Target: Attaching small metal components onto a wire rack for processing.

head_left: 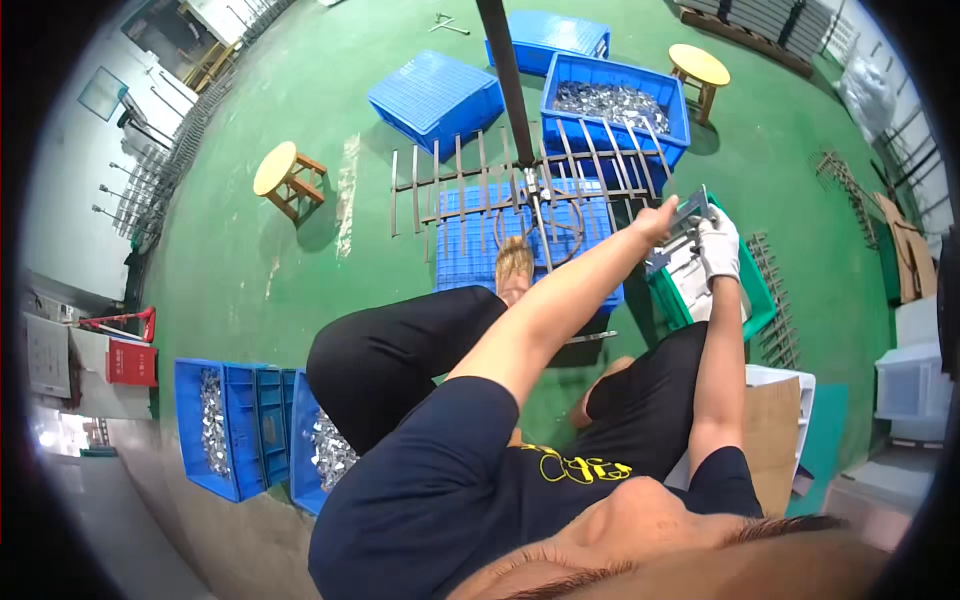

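At the right, over a green crate point(757, 300), my bare left hand point(655, 222) and my gloved right hand point(718, 248) are close together. Between them is a flat grey metal piece point(692, 207) with a straight edge, and the fingers of both hands close on it. Its exact kind is hard to make out. The crate below holds white material and another grey metal piece point(657, 262). Left of my hands stands a metal rack point(470, 205) with rows of upright flat prongs around a central pole point(508, 90).
Under the rack lies a blue crate point(465, 260), my foot near it. Farther off, a blue bin point(615, 100) holds small metal parts, beside upturned blue crates point(432, 95). Yellow stools point(277, 168) stand left and far right. More blue bins point(232, 430) of metal parts sit at lower left.
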`<state>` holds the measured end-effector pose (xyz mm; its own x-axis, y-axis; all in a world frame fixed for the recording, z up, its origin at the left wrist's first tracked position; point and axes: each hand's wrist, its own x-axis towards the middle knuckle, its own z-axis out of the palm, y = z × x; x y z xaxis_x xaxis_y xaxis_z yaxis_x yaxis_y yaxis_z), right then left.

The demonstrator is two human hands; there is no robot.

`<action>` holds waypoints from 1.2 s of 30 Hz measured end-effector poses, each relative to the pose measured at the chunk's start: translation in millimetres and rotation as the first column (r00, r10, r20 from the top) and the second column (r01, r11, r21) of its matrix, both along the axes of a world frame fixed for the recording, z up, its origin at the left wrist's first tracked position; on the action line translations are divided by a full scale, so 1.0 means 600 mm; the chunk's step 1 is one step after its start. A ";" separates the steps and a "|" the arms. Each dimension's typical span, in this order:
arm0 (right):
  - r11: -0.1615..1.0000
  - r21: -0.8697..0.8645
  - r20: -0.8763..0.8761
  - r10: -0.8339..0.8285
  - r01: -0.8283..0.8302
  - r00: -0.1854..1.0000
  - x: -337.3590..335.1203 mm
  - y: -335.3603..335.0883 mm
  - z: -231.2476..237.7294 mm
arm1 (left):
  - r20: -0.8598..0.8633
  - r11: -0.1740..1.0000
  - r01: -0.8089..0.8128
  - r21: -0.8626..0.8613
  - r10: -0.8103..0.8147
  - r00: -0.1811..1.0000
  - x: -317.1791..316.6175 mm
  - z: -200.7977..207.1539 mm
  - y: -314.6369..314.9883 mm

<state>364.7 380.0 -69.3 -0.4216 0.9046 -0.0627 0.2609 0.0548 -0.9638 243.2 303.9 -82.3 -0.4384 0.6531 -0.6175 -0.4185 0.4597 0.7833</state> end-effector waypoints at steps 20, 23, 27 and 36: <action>0.814 0.203 0.132 -0.574 0.545 0.808 0.197 0.154 -0.173 | 0.514 0.636 -0.636 0.438 0.403 0.757 -0.155 -0.032 -0.381; 0.785 0.159 0.182 -0.619 0.598 0.764 0.292 0.077 -0.247 | 0.566 0.581 -0.623 0.524 0.310 0.764 -0.142 -0.030 -0.363; 0.793 -0.022 0.244 -0.586 0.609 0.773 0.351 0.032 -0.322 | 0.520 0.514 -0.606 0.607 0.320 0.792 -0.125 0.010 -0.330; 0.599 0.227 0.648 -0.682 0.768 0.339 0.330 0.041 -0.296 | 0.613 0.332 -0.662 0.671 0.252 0.748 -0.146 -0.019 -0.308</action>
